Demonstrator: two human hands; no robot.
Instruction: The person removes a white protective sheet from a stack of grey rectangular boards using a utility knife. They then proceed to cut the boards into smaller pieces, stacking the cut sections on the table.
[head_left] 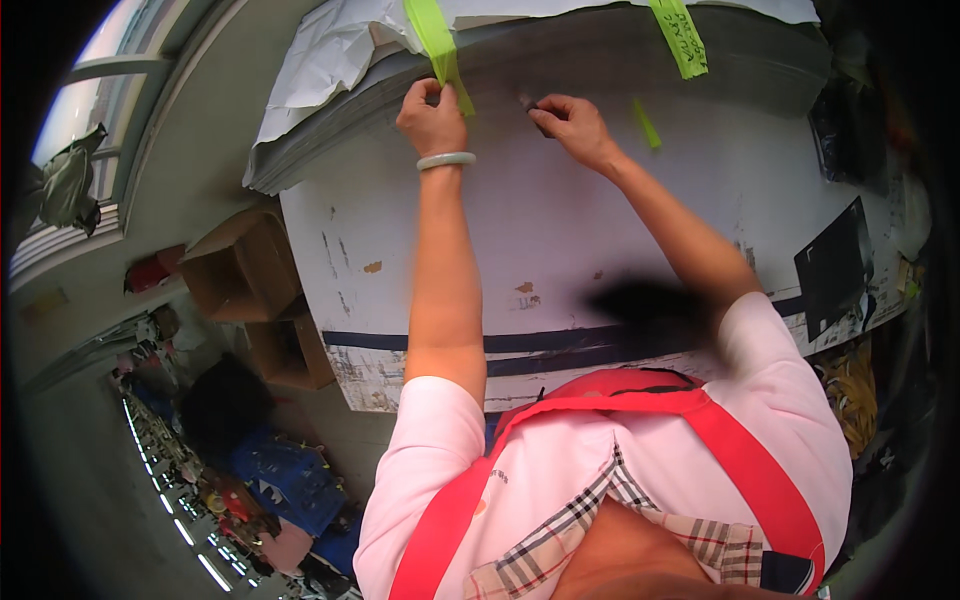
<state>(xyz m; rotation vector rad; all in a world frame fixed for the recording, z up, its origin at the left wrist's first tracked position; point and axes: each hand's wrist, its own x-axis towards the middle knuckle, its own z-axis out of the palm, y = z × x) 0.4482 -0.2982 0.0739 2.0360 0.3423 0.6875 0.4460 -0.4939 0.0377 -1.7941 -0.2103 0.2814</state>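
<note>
Your white worktable [560, 230] fills the middle of the view, and a thick grey stack of sheets [600, 55] lies along its far edge under crumpled white paper [330, 50]. A green strip [437, 45] hangs over that stack's front, its long axis running from the top of the pile down toward you, leaning slightly right. Your left hand [432, 118] pinches its lower end. Your right hand [570, 122] is closed on a small dark object [530, 104] just beside it, too blurred to identify. A second green strip [680, 38] lies well right.
</note>
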